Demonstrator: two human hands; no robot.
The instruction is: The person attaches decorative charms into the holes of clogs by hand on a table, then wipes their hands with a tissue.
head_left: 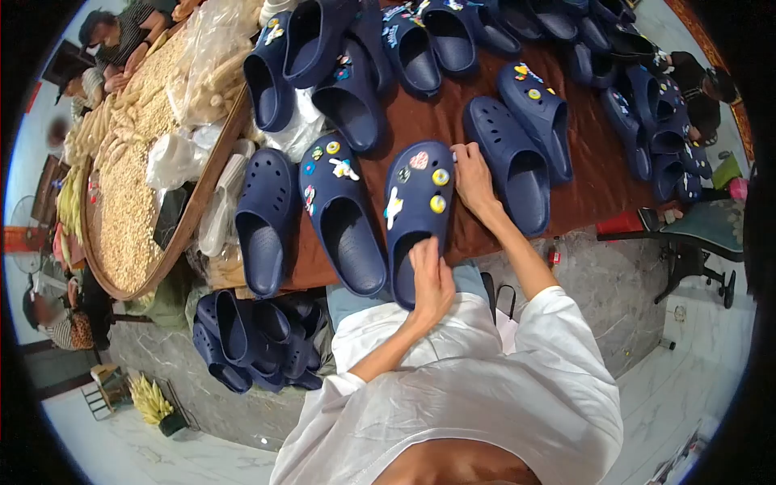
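A navy clog (418,182) with several colourful shoe charms on its upper lies at the table's front edge. My left hand (434,280) is closed at the clog's foot opening, its fingertips at the rim and partly hidden. Beside the toe end, my right hand (475,179) has its fingers curled close to the clog's right side; a tiny pale item seems to show at the fingertips, too small to name. To the left lie a charm-decorated clog (349,234) and a plain clog (264,218). Right of my right hand sits another plain clog (513,174).
More navy clogs (453,36) cover the back of the brown cloth (428,113). A wooden-rimmed tray (174,263) of corn kernels stands left, with people beyond it. Below the table is a pile of clogs (255,335). A chair (703,230) stands at right.
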